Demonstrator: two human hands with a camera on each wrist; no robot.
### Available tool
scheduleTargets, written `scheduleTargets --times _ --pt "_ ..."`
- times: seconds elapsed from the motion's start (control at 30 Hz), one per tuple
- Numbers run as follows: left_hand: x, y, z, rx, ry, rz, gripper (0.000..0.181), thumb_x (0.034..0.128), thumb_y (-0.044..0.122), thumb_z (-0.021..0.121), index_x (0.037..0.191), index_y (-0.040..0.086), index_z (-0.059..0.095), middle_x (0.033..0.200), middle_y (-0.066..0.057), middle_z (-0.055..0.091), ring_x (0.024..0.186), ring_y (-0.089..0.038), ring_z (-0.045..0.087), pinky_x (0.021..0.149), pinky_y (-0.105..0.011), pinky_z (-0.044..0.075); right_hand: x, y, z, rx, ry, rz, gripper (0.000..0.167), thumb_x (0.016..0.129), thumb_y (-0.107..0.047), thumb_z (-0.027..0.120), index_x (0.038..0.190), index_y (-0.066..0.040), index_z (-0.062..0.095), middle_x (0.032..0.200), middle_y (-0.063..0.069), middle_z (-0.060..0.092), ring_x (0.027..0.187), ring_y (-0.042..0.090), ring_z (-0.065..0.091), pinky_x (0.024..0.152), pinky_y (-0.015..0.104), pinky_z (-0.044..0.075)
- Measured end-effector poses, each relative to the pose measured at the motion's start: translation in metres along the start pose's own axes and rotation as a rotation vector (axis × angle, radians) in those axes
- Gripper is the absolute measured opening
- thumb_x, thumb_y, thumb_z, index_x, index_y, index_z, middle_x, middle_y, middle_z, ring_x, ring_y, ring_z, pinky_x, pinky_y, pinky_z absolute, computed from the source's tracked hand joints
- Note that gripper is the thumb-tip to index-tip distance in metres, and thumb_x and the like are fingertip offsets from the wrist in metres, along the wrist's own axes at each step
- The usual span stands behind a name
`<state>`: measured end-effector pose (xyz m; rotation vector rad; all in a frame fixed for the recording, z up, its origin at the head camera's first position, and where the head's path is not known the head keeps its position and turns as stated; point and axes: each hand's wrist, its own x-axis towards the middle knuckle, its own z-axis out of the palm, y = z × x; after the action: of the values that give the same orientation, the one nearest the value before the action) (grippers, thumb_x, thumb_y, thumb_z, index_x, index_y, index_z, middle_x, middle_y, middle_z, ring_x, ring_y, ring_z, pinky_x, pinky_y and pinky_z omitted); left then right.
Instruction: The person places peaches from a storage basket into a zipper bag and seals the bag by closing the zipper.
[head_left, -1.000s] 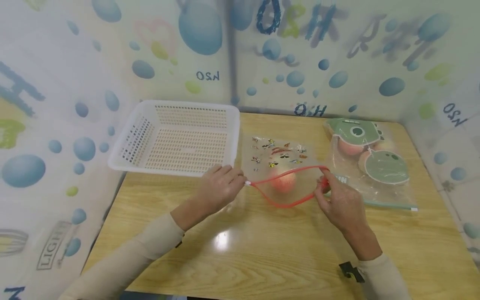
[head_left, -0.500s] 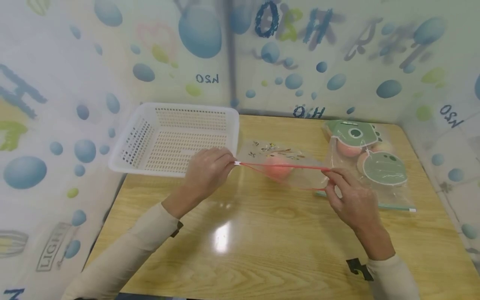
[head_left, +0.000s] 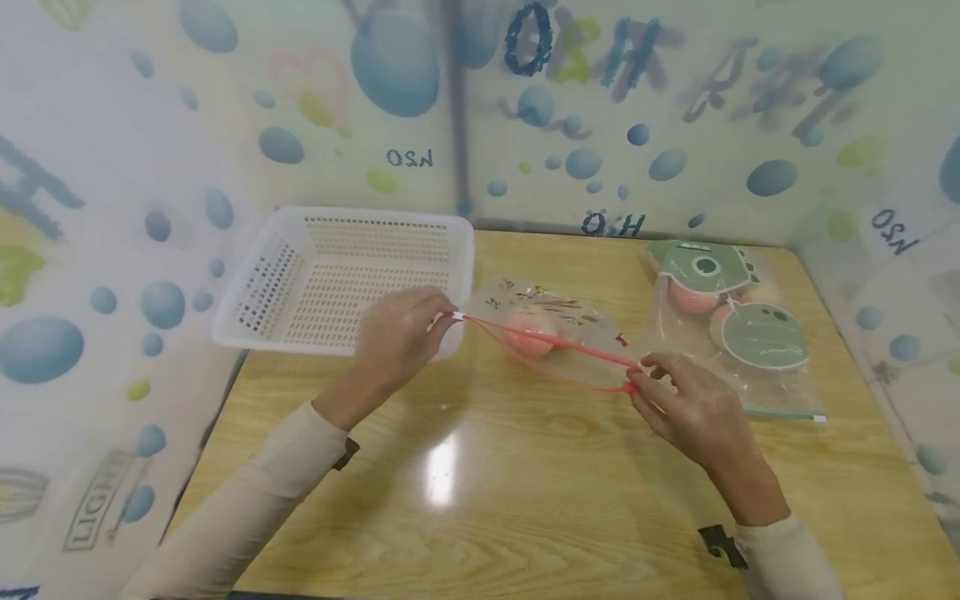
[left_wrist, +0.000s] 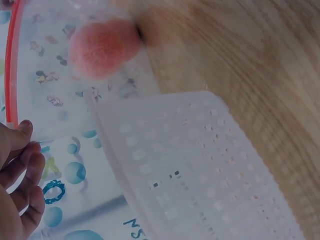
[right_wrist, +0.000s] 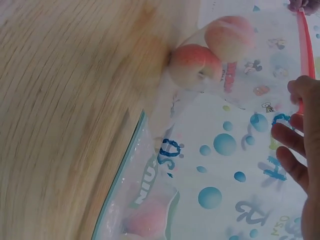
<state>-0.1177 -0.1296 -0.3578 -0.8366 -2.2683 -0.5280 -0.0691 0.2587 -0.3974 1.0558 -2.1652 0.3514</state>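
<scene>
A clear zip bag (head_left: 581, 315) with small cartoon prints hangs between both hands. Its red zip strip (head_left: 555, 342) stretches from hand to hand, and the mouth is partly apart toward the right. Inside are two peaches (right_wrist: 195, 65), pink and pale yellow, seen best in the right wrist view. My left hand (head_left: 397, 337) pinches the strip's left end by the white slider (head_left: 458, 316), in front of the basket. With thumb and fingers, my right hand (head_left: 697, 408) pinches the strip's right end. The right fingertips partly hide that end.
A white perforated basket (head_left: 225, 329) stands at the back left. At the right lies another clear zip bag (head_left: 776, 387) with green prints, a green zip and several peaches. Patterned walls (head_left: 405, 75) border the wooden table (head_left: 525, 517) at the back and sides.
My left hand has moved left and up with the slider end, drawing the strip longer. The bag's mouth has narrowed from a wide loop. My right hand has shifted slightly right and down.
</scene>
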Motion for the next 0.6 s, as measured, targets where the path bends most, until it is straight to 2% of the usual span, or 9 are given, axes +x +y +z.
scheduleTargets --times 0.1,0.2,0.27,0.4,0.5,0.6 --pt "0.001 -0.003 -0.003 0.013 -0.012 -0.002 0.010 0.0815 0.003 0.082 0.088 0.005 0.075 0.088 -0.004 0.074 0.074 -0.026 0.070 0.062 -0.041 0.056 0.003 -0.003 -0.001 -0.017 -0.025 -0.031 0.032 0.100 -0.025 0.052 0.088 -0.004 0.073 0.096 0.017 0.064 0.064 0.029 0.066 0.046 0.044 0.054" --pt "0.002 -0.005 -0.004 0.013 -0.028 0.003 0.010 0.0817 0.002 0.082 0.088 0.005 0.076 0.089 -0.004 0.074 0.075 -0.026 0.070 0.063 -0.041 0.056 0.007 -0.006 -0.004 0.012 0.000 -0.066 0.032 0.099 -0.023 0.052 0.084 -0.003 0.072 0.092 0.016 0.065 0.063 0.027 0.065 0.047 0.042 0.054" --pt "0.001 -0.007 -0.004 0.000 -0.029 0.012 0.011 0.0803 0.001 0.083 0.088 0.004 0.076 0.089 -0.005 0.074 0.076 -0.026 0.071 0.064 -0.041 0.057 0.010 -0.008 -0.007 0.039 0.040 -0.087 0.034 0.101 -0.022 0.053 0.085 -0.001 0.075 0.091 0.015 0.066 0.064 0.026 0.065 0.049 0.041 0.054" --pt "-0.002 -0.010 -0.006 -0.024 -0.013 0.026 0.012 0.0789 0.002 0.085 0.087 0.004 0.076 0.089 -0.004 0.074 0.077 -0.025 0.071 0.066 -0.041 0.058 0.016 -0.012 -0.012 0.078 0.175 -0.100 0.032 0.103 -0.017 0.055 0.091 0.003 0.077 0.088 0.014 0.070 0.064 0.027 0.066 0.049 0.041 0.054" --pt "-0.004 -0.011 -0.007 -0.029 -0.003 0.027 0.011 0.0794 0.001 0.083 0.086 0.006 0.077 0.089 -0.003 0.074 0.078 -0.025 0.071 0.067 -0.041 0.058 0.018 -0.013 -0.014 0.059 0.263 -0.072 0.028 0.104 -0.015 0.056 0.095 0.005 0.074 0.085 0.014 0.072 0.061 0.028 0.067 0.048 0.042 0.053" --pt "-0.006 -0.011 -0.009 -0.030 0.003 0.046 0.010 0.0794 0.001 0.083 0.086 0.007 0.078 0.089 -0.002 0.075 0.077 -0.024 0.071 0.066 -0.040 0.058 0.018 -0.012 -0.014 0.030 0.309 -0.021 0.028 0.104 -0.016 0.058 0.096 0.005 0.074 0.081 0.014 0.072 0.059 0.030 0.067 0.049 0.043 0.053"
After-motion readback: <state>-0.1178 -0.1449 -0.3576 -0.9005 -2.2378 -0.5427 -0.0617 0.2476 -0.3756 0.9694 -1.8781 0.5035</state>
